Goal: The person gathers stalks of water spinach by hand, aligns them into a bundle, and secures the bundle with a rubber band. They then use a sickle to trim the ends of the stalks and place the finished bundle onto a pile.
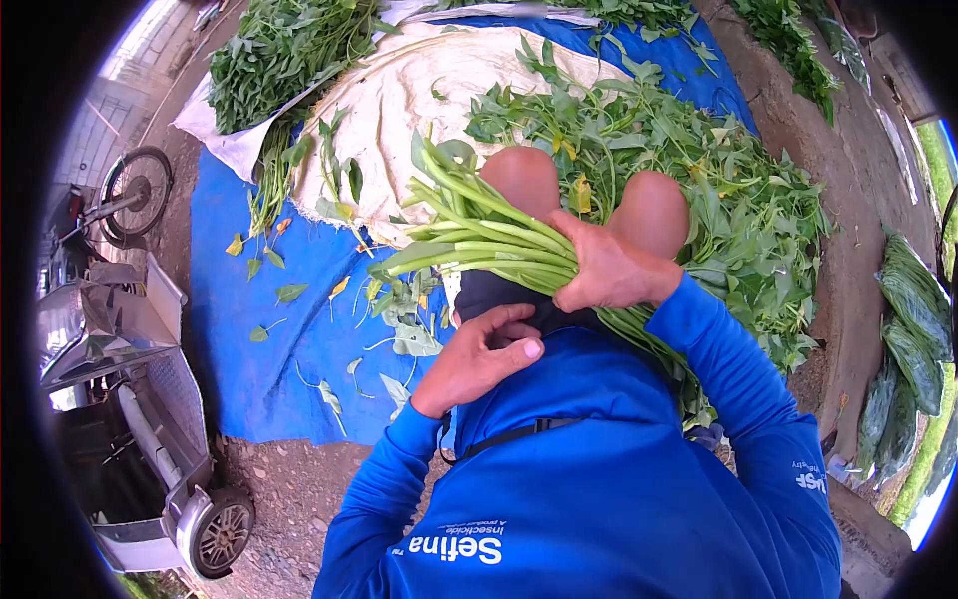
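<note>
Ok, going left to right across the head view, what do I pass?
Parked vehicle → blue tarp → left hand → right hand, gripping the bunch of stems → heap of leafy greens → wrapped green bundles.

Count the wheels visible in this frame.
2. A spoked wheel stands at the upper left, beyond the blue sheet. A small wheel sits at the lower left, under the silver cart. Others may be hidden past the frame edge.
</note>
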A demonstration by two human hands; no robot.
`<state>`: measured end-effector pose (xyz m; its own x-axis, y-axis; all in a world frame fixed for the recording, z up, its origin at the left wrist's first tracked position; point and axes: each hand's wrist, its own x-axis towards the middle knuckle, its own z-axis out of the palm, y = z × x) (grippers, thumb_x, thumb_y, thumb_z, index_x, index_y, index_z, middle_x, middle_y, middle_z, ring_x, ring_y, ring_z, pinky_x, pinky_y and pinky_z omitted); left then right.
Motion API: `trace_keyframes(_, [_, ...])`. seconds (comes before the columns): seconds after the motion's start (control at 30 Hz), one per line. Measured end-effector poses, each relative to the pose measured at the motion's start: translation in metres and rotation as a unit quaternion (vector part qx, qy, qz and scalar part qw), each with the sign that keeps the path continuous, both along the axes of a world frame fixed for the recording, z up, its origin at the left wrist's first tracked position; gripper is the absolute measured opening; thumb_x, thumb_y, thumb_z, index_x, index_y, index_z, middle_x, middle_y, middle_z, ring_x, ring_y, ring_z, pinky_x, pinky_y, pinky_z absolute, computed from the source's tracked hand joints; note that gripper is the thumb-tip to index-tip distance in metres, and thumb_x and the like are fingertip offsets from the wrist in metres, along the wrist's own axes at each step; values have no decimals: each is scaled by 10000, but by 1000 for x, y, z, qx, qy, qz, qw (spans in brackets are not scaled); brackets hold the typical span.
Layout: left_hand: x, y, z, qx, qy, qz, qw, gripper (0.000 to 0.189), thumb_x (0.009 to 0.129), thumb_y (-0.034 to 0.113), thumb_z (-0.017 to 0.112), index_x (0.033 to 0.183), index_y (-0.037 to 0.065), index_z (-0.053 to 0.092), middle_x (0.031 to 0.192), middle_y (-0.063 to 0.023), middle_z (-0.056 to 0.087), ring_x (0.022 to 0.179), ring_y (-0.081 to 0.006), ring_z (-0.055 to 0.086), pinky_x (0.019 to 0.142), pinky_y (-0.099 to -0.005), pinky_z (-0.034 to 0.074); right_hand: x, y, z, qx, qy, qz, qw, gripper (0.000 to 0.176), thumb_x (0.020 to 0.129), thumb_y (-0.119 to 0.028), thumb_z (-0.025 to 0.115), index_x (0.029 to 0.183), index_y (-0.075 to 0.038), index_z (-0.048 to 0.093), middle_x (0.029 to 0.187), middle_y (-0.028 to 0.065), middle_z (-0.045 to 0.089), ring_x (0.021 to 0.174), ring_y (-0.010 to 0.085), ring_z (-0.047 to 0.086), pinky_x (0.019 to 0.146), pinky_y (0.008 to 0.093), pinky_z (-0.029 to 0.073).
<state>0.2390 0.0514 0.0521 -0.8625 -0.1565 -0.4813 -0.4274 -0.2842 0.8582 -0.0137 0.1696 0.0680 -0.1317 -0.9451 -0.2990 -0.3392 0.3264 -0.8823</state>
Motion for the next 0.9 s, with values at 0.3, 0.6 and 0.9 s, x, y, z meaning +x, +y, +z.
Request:
trace_keyframes(0.3, [-173, 22, 39, 158, 454, 206, 853, 1076, 763, 518, 983, 1547, 9, 450, 1420, -131, 613, 1288, -235, 628, 1106, -404, 529, -17, 25, 105, -94, 247, -159, 951, 981, 756, -114, 756, 1644, -64, 343, 1226, 370, 671, 997, 558, 688, 896, 555, 571])
trace_keyframes(0.6, [-150, -64, 295, -220, 542, 129, 801, 682, 790, 116, 872, 1400, -19, 598, 1166, -108, 713, 1078, -220, 695, 985, -399, 577, 41, -56, 238, -452, 357, -187, 796, 1101, 823, -237, 870, 1624, 103, 196, 1566, 414, 399, 1296, 536, 597, 1094, 523, 510])
trace_keyframes(0.9, [-111, -28, 103, -10, 38, -97, 994, 479, 785, -1, 768, 1255, -28, 678, 964, -102, 718, 828, -188, 692, 689, -328, 575, 46, 81, 63, -105, -36, -31, 993, 825, 965, -389, 805, 1573, 30, 437, 1316, 305, 696, 1145, 405, 736, 972, 479, 598])
